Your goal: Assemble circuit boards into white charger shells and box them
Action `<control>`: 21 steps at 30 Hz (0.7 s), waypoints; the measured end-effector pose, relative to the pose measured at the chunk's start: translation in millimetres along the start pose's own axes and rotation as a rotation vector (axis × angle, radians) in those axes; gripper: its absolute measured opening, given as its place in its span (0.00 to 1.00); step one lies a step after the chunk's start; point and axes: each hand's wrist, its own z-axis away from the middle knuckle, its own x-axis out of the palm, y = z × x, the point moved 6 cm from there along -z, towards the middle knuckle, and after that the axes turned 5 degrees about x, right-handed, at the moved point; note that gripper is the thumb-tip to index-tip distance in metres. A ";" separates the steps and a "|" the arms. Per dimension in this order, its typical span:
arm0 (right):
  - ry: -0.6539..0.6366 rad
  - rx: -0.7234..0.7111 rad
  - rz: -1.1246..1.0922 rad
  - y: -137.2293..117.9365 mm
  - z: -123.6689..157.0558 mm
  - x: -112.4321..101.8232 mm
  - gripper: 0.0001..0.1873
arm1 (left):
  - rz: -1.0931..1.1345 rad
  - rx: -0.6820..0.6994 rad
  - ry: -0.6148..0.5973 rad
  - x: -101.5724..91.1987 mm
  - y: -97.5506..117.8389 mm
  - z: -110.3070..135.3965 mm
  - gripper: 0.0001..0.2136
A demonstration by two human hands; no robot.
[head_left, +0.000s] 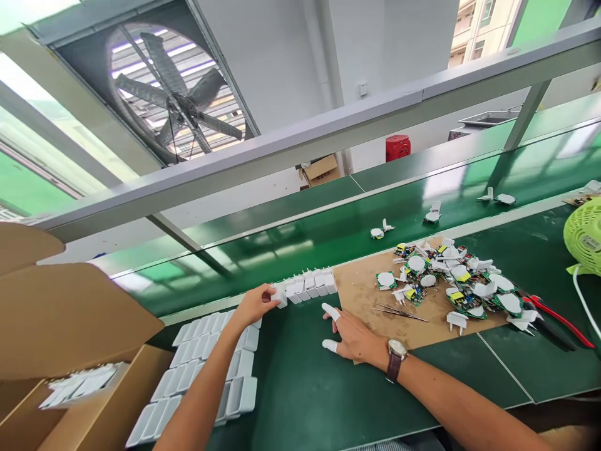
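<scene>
My left hand (256,302) is closed in a pinch on the left end of a short row of white charger housings (310,285) standing at the far edge of the green bench. My right hand (350,335) rests open on the green mat beside the brown board (361,294), fingers spread, with white finger cots on two fingertips and a watch on the wrist. Several more white housings (197,369) lie in rows on the bench under my left forearm.
A pile of circuit boards and white plug parts (455,279) covers the brown board, with tweezers (399,311) beside it. Red-handled cutters (558,319) and a green desk fan (585,235) sit at right. An open cardboard box (70,376) stands at left. Loose parts lie on the conveyor belt (328,232).
</scene>
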 end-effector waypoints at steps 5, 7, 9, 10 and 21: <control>0.011 0.015 -0.010 1.8 -0.4 -0.5 0.39 | 0.069 0.051 -0.041 5.3 10.4 -0.4 0.31; 0.022 0.011 -0.006 3.2 -1.5 0.9 0.39 | 0.060 0.054 -0.008 -14.7 13.9 11.0 0.32; 0.037 0.010 -0.004 5.6 -2.7 2.8 0.39 | 0.000 0.046 0.059 -44.5 17.4 29.5 0.32; 0.042 0.011 -0.005 7.2 -3.3 3.9 0.39 | -0.051 0.042 0.083 -59.4 19.6 41.5 0.31; 0.013 -0.054 -0.007 5.2 -1.7 5.1 0.41 | -0.512 0.095 -0.199 -33.1 4.9 188.7 0.03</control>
